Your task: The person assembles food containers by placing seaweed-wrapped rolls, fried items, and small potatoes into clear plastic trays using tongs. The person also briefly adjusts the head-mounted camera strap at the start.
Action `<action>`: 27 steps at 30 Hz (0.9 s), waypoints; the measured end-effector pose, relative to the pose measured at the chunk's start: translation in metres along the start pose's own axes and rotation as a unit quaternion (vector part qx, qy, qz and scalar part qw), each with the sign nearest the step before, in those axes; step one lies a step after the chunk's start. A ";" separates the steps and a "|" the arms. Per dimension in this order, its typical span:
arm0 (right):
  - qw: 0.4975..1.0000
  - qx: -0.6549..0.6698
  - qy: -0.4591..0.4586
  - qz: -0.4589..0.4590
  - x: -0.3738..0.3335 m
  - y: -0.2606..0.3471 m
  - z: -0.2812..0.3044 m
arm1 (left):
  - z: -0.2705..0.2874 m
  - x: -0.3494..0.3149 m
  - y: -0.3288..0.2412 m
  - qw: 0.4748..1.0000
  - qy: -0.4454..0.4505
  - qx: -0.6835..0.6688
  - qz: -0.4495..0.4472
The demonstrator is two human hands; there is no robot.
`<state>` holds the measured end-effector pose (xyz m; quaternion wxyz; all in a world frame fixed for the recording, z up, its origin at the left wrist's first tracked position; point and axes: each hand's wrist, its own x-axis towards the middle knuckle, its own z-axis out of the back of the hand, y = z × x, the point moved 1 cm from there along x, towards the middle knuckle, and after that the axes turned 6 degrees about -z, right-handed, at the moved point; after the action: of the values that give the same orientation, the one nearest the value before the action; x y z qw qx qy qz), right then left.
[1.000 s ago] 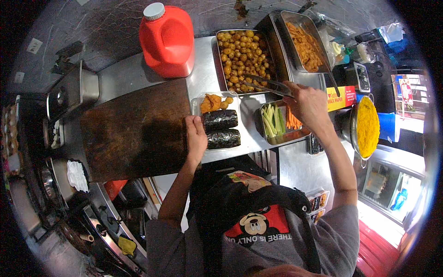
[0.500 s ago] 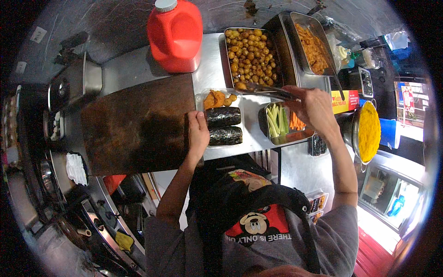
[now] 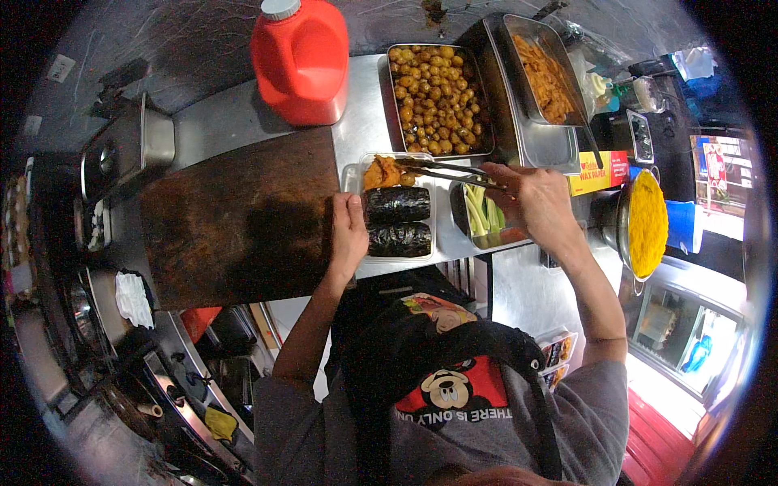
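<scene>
My left hand (image 3: 350,235) grips the left edge of a clear plastic takeaway container (image 3: 432,235). Two dark seaweed-wrapped rolls (image 3: 397,206) lie in its nearer part. Orange-brown food (image 3: 379,172) fills the far left corner. My right hand (image 3: 538,202) is closed round metal tongs (image 3: 455,168), whose tips reach into the container's far compartment. Whatever the tips hold is too small to make out. Beyond the tongs stands a metal tray (image 3: 393,101) of small glazed potatoes (image 3: 439,97). Under my right hand sits a smaller metal tray (image 3: 504,240) with green vegetable sticks (image 3: 484,211), partly hidden.
A dark cutting board (image 3: 243,219) lies left of the container. Behind stands a red jug (image 3: 300,65). Far right are a pan of orange-red food (image 3: 541,69), a yellow-and-red box (image 3: 596,174) and a bowl heaped with yellow food (image 3: 648,225).
My right hand has brought the tongs left and nearer, from the potato tray's edge into the container. It now covers the orange vegetable sticks. My left hand stays at the container.
</scene>
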<state>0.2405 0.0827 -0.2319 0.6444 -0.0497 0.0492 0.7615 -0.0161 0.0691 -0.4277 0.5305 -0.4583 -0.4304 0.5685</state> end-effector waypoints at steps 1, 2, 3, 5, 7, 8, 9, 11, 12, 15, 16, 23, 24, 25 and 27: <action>1.000 0.006 0.000 0.000 0.001 0.001 0.002 | -0.002 0.000 0.004 1.000 -0.001 0.001 -0.003; 1.000 0.012 0.000 0.000 0.003 0.002 0.007 | -0.002 0.000 0.006 1.000 -0.003 0.002 -0.005; 1.000 0.018 0.000 0.000 0.004 0.002 0.009 | -0.002 0.000 0.006 1.000 -0.004 -0.005 0.007; 0.999 0.015 -0.037 -0.019 0.009 -0.006 0.007 | 0.001 0.001 0.004 0.999 -0.008 -0.019 0.031; 0.997 0.001 -0.065 -0.038 0.017 -0.012 0.003 | 0.002 0.002 0.009 1.000 -0.028 0.001 -0.003; 0.996 -0.011 -0.074 -0.043 0.023 -0.015 -0.001 | 0.004 0.002 0.011 0.999 -0.040 0.011 -0.020; 0.995 -0.023 -0.084 -0.051 0.029 -0.018 -0.006 | 0.005 0.003 0.012 0.999 -0.040 0.010 -0.010; 0.994 -0.025 -0.085 -0.056 0.038 -0.026 -0.028 | 0.007 0.003 0.012 0.999 -0.037 0.009 0.013; 0.994 -0.027 -0.087 -0.057 0.042 -0.027 -0.033 | 0.009 0.004 0.009 0.999 -0.031 0.006 0.036; 0.989 -0.074 -0.041 -0.118 0.043 -0.030 -0.035 | 0.017 0.001 0.005 0.998 -0.027 0.016 0.057; 0.985 -0.096 -0.043 -0.138 0.045 -0.034 -0.033 | 0.019 0.000 0.011 0.998 -0.037 0.033 0.034; 0.970 -0.191 -0.076 -0.129 0.059 -0.054 -0.019 | 0.022 0.001 0.012 0.998 -0.035 0.026 0.049; 0.969 -0.200 -0.073 -0.126 0.060 -0.053 -0.017 | 0.022 0.002 0.009 0.997 -0.034 0.026 0.058; 0.968 -0.208 -0.071 -0.124 0.061 -0.053 -0.016 | 0.022 0.002 0.006 0.998 -0.033 0.032 0.047; 0.967 -0.204 -0.065 -0.136 0.067 -0.058 -0.015 | 0.022 0.003 0.001 0.998 -0.032 0.045 0.023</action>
<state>0.2865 0.1553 -0.2570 0.7202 -0.1367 -0.1566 0.6618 -0.0376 0.0715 -0.4248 0.5237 -0.4253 -0.4100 0.6138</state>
